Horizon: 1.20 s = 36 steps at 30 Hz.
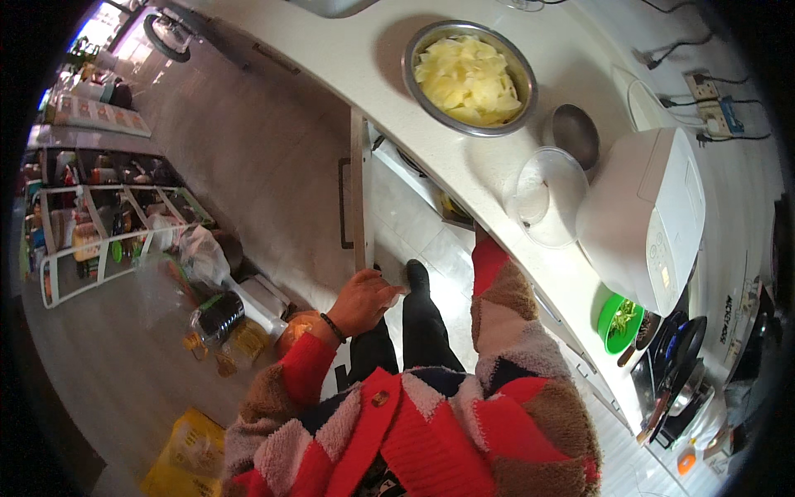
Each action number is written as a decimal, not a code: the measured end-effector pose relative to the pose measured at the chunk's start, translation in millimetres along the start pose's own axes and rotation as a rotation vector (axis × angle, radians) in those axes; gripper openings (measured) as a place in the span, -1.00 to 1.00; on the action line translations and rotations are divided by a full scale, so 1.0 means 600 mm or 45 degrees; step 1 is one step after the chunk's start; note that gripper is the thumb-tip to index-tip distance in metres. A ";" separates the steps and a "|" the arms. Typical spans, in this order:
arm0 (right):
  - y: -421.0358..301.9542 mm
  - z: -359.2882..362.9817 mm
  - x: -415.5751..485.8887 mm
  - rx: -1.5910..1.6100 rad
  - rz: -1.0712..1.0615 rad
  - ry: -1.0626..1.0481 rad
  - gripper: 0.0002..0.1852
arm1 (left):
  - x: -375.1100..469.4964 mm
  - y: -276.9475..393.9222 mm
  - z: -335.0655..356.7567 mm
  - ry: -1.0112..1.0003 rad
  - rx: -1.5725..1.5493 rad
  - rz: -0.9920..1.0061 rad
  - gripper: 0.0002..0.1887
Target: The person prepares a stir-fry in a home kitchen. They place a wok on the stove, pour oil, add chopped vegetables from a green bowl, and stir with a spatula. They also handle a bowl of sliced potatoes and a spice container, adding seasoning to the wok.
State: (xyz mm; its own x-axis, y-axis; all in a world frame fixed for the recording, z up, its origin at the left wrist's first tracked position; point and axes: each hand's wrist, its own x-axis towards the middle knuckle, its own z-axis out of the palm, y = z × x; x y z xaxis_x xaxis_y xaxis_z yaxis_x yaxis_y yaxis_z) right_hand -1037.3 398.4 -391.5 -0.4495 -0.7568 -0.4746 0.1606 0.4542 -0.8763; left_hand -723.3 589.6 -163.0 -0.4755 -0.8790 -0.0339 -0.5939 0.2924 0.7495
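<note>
My left hand [363, 301] is in front of my body, fingers bent. A small whitish patch shows at its fingertips; I cannot tell whether it is held. My right arm reaches down to the counter's front edge, and only a sliver of my right hand [479, 232] shows beside an open drawer [404, 166]; the counter hides the rest. Above on the counter [444, 168], a steel bowl [532, 93] holds thin pale-yellow slices, which look like potato. Near it are a dark empty bowl [575, 136] and a clear round plastic container [551, 199].
A white countertop appliance [640, 217], a green bowl [605, 335] of chopped greens and dark pans [689, 348] line the counter. A wooden panel with a dark handle [345, 205] juts out left. Bottles [217, 317] and a white rack [99, 239] stand on the left.
</note>
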 end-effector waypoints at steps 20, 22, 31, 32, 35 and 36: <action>-0.428 -0.055 -0.384 0.191 0.230 -0.298 -0.50 | 0.069 0.067 -0.054 -0.012 -1.452 -0.393 -0.67; -0.447 -0.047 -0.381 0.191 0.098 -0.285 -0.61 | 0.067 0.068 -0.077 -0.040 -1.484 -0.569 -0.60; -0.582 0.046 -0.265 0.252 -0.136 -0.326 -0.74 | 0.051 0.069 -0.148 0.267 -1.450 -0.554 -0.54; -0.601 0.069 -0.234 0.280 -0.161 -0.336 -0.74 | 0.059 0.068 -0.155 0.282 -1.429 -0.613 -0.53; -0.649 0.135 -0.147 0.273 -0.159 -0.345 -0.73 | 0.076 0.070 -0.177 0.462 -1.305 -0.551 -0.51; -0.659 0.155 -0.123 0.248 -0.132 -0.316 -0.73 | 0.080 0.072 -0.186 0.527 -1.310 -0.564 -0.52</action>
State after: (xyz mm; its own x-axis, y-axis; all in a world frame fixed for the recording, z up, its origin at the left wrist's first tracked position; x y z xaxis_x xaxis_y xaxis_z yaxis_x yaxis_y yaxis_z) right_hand -985.7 230.7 -17.5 -0.2481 -0.8968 -0.3663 0.3009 0.2881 -0.9091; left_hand -699.4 517.9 -58.5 -0.0033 -0.9373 -0.3486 0.2351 -0.3396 0.9107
